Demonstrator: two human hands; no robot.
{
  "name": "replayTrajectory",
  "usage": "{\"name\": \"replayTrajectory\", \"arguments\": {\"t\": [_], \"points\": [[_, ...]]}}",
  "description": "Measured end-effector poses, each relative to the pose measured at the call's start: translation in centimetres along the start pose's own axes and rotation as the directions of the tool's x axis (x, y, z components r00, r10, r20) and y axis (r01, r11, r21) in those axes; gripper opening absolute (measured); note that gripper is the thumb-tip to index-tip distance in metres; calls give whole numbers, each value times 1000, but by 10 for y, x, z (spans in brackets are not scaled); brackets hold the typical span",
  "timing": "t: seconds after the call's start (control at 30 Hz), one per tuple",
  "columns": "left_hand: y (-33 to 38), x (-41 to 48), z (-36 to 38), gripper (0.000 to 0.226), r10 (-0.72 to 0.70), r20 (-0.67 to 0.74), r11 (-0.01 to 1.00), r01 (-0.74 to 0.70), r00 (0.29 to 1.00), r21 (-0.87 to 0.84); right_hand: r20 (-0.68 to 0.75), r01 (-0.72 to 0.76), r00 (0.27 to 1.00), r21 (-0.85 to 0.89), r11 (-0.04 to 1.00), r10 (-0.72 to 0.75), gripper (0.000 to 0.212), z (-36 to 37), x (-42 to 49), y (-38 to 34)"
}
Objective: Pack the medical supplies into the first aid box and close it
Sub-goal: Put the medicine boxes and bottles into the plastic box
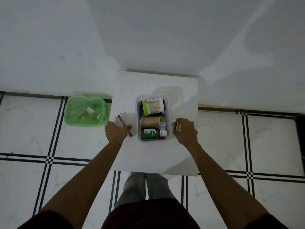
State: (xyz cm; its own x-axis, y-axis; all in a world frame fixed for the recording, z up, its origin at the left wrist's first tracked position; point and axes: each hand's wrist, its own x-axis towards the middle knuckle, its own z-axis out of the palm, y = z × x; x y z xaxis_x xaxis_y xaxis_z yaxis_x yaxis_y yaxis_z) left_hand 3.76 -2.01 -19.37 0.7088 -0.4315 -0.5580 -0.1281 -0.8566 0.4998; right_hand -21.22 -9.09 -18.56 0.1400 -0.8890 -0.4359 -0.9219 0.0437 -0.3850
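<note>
Two hands flank the clear plastic box on the small white table. Inside it: a pack of cotton swabs at the far end, a tan roll mid-box, a green-labelled bottle lying nearest. The left hand grips a flat striped packet just left of the box. The right hand clutches a small red-and-yellow item against the box's right wall. A green bin holding scraps sits on the floor, left.
</note>
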Motion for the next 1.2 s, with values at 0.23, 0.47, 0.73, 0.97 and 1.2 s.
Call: {"name": "replayTrajectory", "arguments": {"t": [0.23, 0.47, 0.73, 0.97, 1.2], "points": [[4, 9, 13, 43, -1, -4, 1000, 1, 1000, 24, -11, -60, 998, -244, 968, 60, 49, 8, 13, 1], [31, -26, -26, 24, 118, -63, 983, -125, 991, -134, -186, -128, 966, 246, 961, 177, 22, -38, 2, -5], [66, -78, -41, 38, 410, 75, 912, -409, 909, -24, -374, 93, 922, 459, 884, 97, 12, -72, -35, -62], [61, -85, -10, 55, 432, 121, 888, -445, 894, 113, -283, 101, 959, 256, 961, -25, 25, -27, -22, -89], [52, -80, -8, 78, 500, 96, 826, -507, 861, 247, -296, 56, 954, 62, 996, -35, 16, -22, -6, -84]]}}
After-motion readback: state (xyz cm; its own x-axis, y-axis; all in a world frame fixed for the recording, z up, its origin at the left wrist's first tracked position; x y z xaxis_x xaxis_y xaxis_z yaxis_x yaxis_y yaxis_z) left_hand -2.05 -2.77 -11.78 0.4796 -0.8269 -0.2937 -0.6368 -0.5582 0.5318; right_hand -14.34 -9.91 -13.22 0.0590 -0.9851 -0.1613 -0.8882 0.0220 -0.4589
